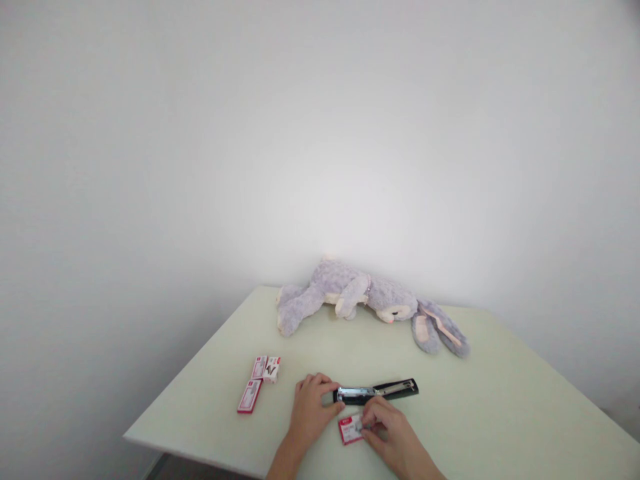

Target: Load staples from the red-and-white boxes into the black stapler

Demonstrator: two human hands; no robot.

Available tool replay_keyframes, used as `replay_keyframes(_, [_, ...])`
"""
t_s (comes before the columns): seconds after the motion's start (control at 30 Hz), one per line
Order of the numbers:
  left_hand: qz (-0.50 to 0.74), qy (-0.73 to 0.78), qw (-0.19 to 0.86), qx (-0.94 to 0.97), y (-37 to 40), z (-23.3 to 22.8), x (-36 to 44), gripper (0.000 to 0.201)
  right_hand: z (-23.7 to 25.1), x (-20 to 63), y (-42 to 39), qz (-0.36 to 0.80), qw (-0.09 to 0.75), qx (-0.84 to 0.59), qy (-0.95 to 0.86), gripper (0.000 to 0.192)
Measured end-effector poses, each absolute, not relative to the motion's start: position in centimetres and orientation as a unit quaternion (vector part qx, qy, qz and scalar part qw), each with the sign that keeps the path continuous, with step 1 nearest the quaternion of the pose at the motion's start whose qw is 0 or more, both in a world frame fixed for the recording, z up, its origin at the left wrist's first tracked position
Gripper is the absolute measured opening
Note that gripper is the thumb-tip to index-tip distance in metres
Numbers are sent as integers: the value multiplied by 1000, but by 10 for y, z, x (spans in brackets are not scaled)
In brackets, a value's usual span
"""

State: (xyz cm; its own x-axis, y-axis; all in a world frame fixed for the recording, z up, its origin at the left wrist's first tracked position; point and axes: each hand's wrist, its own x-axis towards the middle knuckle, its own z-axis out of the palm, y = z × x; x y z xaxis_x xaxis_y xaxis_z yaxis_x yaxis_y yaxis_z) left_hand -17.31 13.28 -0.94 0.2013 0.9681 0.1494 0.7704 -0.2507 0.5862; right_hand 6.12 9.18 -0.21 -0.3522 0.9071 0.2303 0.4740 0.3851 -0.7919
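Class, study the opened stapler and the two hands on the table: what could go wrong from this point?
1. The left hand steadies the opened stapler at one end only; it might pivot or snap shut on fingers.
2. The right hand is picking at the small red staple box; staples could spill or prick.
3. The staple boxes lie near the table's edge and could get knocked off.

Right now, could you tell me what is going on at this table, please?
A person is working on an opened black stapler lying flat on a pale green table. The left hand steadies its near end, while the right hand picks at a small red staple box just in front of it. Three more boxes lie to the left. A grey plush rabbit lies at the far edge by the wall.
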Motion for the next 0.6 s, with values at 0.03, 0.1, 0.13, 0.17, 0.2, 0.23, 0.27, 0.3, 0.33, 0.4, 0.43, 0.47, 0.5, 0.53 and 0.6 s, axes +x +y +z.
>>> replay_keyframes(0.03, [252, 579, 197, 750, 133, -9, -173, 34, 0, 61, 90, 320, 338, -450, -762, 9])
replay_keyframes(0.1, [252, 577, 198, 751, 132, -9, -173, 34, 4, 62, 88, 323, 330, -444, -768, 9])
replay_keyframes(0.13, [253, 576, 198, 751, 132, -9, -173, 34, 5, 62, 87, 322, 325, -445, -770, 9])
replay_keyframes(0.17, [254, 576, 198, 752, 133, -9, -173, 34, 7, 63, 86, 320, 319, -446, -773, 11])
replay_keyframes(0.2, [255, 576, 197, 751, 133, -9, -173, 34, 9, 63, 86, 317, 311, -447, -777, 14])
replay_keyframes(0.23, [256, 576, 197, 751, 133, -10, -173, 33, 11, 63, 87, 314, 302, -447, -781, 18])
replay_keyframes(0.27, [257, 576, 197, 751, 133, -11, -173, 33, 14, 63, 88, 310, 293, -446, -787, 23])
replay_keyframes(0.3, [258, 576, 197, 751, 134, -11, -173, 33, 16, 62, 89, 306, 285, -445, -792, 25])
replay_keyframes(0.33, [258, 575, 196, 751, 134, -12, -173, 33, 18, 61, 92, 301, 278, -443, -797, 26])
replay_keyframes(0.4, [260, 574, 196, 752, 135, -13, -173, 32, 23, 57, 99, 288, 272, -443, -804, 24])
replay_keyframes(0.43, [261, 573, 195, 752, 135, -13, -173, 31, 25, 55, 104, 280, 274, -446, -805, 23])
replay_keyframes(0.47, [261, 572, 195, 753, 135, -13, -173, 30, 27, 52, 109, 272, 278, -450, -804, 22])
replay_keyframes(0.5, [262, 571, 194, 753, 135, -13, -173, 29, 29, 49, 115, 263, 284, -455, -802, 21])
replay_keyframes(0.53, [262, 571, 194, 754, 134, -13, -173, 28, 31, 46, 121, 256, 289, -459, -800, 21])
replay_keyframes(0.6, [263, 570, 192, 754, 134, -12, -174, 25, 35, 40, 132, 244, 301, -466, -795, 20])
